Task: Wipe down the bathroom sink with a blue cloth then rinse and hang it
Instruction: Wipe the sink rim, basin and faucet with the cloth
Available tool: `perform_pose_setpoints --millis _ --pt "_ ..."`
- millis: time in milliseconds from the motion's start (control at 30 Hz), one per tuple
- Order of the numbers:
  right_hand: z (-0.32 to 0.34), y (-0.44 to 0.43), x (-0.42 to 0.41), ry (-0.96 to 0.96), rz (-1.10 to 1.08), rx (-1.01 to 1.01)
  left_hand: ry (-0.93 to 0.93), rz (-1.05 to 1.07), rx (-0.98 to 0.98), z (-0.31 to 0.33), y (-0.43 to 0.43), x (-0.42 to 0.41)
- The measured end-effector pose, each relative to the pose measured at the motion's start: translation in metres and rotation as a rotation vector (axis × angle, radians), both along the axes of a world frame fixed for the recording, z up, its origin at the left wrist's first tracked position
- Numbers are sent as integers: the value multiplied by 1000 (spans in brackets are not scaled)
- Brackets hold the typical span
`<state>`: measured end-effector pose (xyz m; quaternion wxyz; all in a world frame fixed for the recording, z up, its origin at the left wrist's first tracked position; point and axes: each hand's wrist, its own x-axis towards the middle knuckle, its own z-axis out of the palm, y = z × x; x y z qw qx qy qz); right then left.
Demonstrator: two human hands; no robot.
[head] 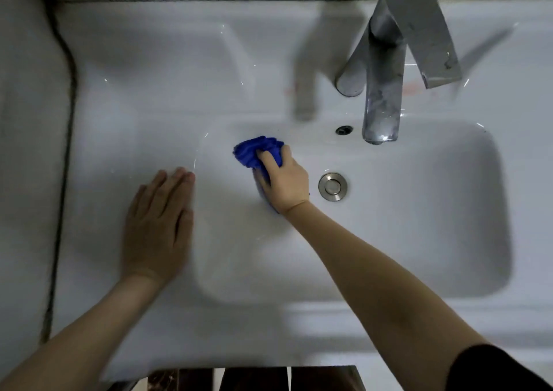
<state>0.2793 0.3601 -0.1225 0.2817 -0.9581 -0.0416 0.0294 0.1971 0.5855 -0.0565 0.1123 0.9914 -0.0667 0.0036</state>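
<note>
Inside the white sink [419, 241], at the back-left part of the bowl, the right hand [285, 181] grips a bunched blue cloth [254, 149] and holds it against the porcelain. The fingers are curled over the top of the cloth and the thumb lies along its right side. Most of the cloth sticks out beyond the fingertips toward the back wall of the bowl, and a smaller fold shows under the palm. The forearm reaches in diagonally from the lower right, ending in a dark sleeve [502, 369] at the corner.

The left hand [157, 226] lies flat on the tabletop [134, 106] left of the bowl, palm down, fingers straight and close together, holding nothing (its fingertips sit just at the bowl's left rim).

A round metal drain plug [332, 186] sits in the bowl floor just right of the right hand, apart from it. Behind it, on the back wall, is a small dark overflow hole [344, 130]. A dull, spotted chrome faucet [386, 91] stands on the back ledge with its spout reaching over the bowl. No water shows at the spout.
</note>
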Motion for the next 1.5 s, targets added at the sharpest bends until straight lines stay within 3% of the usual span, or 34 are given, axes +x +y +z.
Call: perform_pose_setpoints --millis 100,200,300,433,567,867,1167,1233,1300,1400,1500 --pt "-8 -51 2 -10 161 -234 -10 -10 0 0 0 1" --pt "-2 -106 0 62 174 -414 -7 -15 -5 0 1 1" --pt "11 -173 -9 170 7 -492 -4 -17 -6 1 1 0" --pt "28 -225 -29 145 -314 -502 2 -24 -13 1 1 1" --pt "30 -191 -77 334 -333 -399 2 -8 -20 3 1 1" --pt "52 -114 -105 668 -46 -189 25 -1 -28 6 0 1" --pt "123 -68 -72 1173 282 352 81 -12 -44 14 2 8" --pt "141 -63 -62 1040 127 630 17 -24 -104 19 3 23" --pt "149 -52 -50 719 -95 863 -23 -39 -99 22 3 45" --pt "138 -30 -25 215 -340 754 -77 -99 -17 14 6 80" --pt "106 -15 6 -78 -561 525 -118 -141 83 -1 13 99"
